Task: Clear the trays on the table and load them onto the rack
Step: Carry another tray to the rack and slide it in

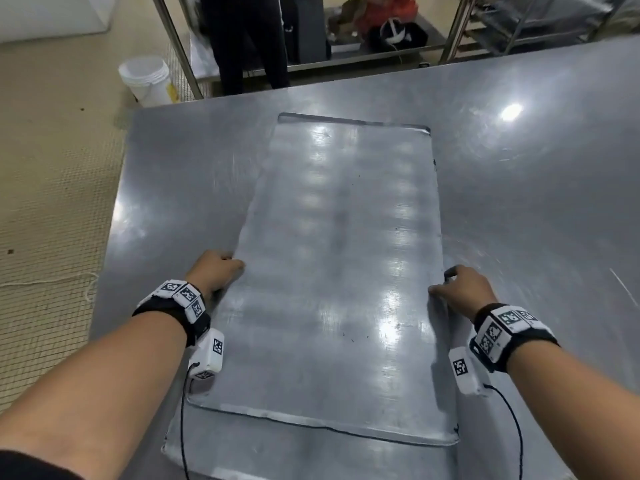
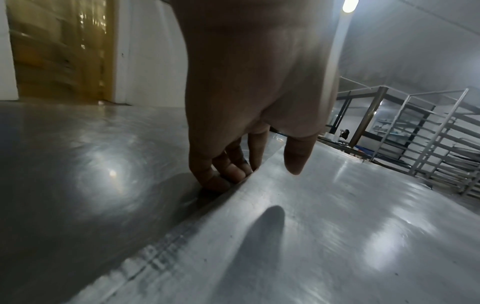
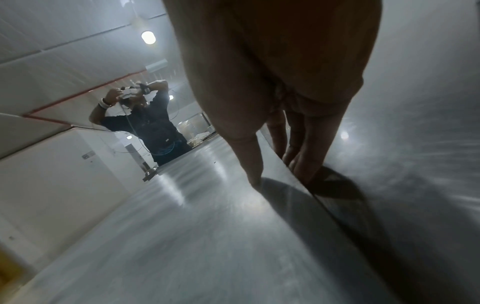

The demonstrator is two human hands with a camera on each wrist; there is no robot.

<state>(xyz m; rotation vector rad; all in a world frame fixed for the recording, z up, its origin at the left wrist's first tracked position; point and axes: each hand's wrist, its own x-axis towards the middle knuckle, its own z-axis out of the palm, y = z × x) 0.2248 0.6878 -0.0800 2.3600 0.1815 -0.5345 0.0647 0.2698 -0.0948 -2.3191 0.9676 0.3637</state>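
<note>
A flat, bare metal tray (image 1: 339,271) lies lengthwise on the steel table (image 1: 536,202), its near end resting on a second tray (image 1: 277,459). My left hand (image 1: 216,271) is at the tray's left edge. In the left wrist view its fingers (image 2: 228,170) curl down against the edge of the tray (image 2: 311,226), and the thumb (image 2: 296,156) hovers just above the top. My right hand (image 1: 464,289) holds the right edge. Its thumb (image 3: 252,164) presses on the tray (image 3: 207,226) and its fingers (image 3: 303,162) tuck beneath the rim.
A metal rack (image 2: 436,144) with several empty rails stands past the table on the right. A white bucket (image 1: 147,79) sits on the floor at the far left. A person (image 1: 249,39) stands beyond the table's far edge, in front of low steel shelving (image 1: 381,46).
</note>
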